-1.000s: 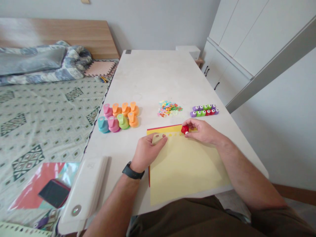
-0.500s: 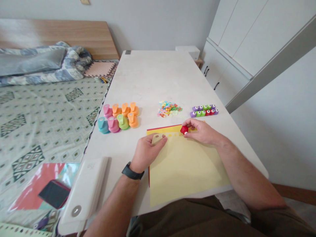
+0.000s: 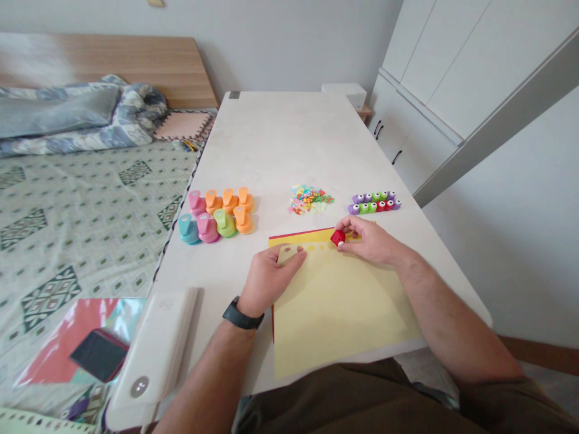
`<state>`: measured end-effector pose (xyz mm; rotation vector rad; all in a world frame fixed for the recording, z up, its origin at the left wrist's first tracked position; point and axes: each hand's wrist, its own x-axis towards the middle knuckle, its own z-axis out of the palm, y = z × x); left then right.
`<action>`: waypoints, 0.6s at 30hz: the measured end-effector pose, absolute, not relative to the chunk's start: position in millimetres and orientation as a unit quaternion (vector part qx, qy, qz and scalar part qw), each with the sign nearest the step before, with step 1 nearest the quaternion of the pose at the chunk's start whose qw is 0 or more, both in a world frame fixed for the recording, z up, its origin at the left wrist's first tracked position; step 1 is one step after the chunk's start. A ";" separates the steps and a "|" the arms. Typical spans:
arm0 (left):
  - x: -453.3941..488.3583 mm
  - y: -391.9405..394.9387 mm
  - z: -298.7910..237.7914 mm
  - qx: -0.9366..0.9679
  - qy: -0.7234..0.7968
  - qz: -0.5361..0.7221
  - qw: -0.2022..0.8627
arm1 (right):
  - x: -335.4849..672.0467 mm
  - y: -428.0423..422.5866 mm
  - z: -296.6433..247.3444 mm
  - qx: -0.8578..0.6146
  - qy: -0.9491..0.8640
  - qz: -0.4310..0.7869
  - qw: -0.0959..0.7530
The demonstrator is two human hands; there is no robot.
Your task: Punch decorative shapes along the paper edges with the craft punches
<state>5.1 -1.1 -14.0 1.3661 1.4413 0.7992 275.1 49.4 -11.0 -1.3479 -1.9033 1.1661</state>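
Observation:
My right hand pinches a small red craft punch at the far edge of a pale yellow paper sheet. My left hand lies flat on that sheet near its far left corner, holding nothing. Beneath the sheet, a darker yellow paper shows a row of small punched shapes, and a red sheet's edge peeks out behind it. Several small paper cut-outs lie in a colourful heap beyond my hands.
Several large pastel craft punches stand left of the paper, and a row of small punches stands to the right on the white table. A white device sits at the table's near left. A bed lies left; white cabinets stand right.

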 end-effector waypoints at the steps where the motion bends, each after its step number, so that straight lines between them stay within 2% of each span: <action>1: 5.3 -1.1 -13.3 0.560 0.591 0.329 0.479 | 275.1 49.5 -11.2 -0.498 -0.702 0.435 0.266; 10: 5.3 -0.8 -11.8 0.555 0.591 0.335 0.481 | 276.0 50.0 -13.7 -0.487 -0.696 0.454 0.269; 18: 5.1 -1.8 -12.6 0.545 0.589 0.338 0.491 | 281.3 49.9 -6.7 -0.476 -0.729 0.433 0.234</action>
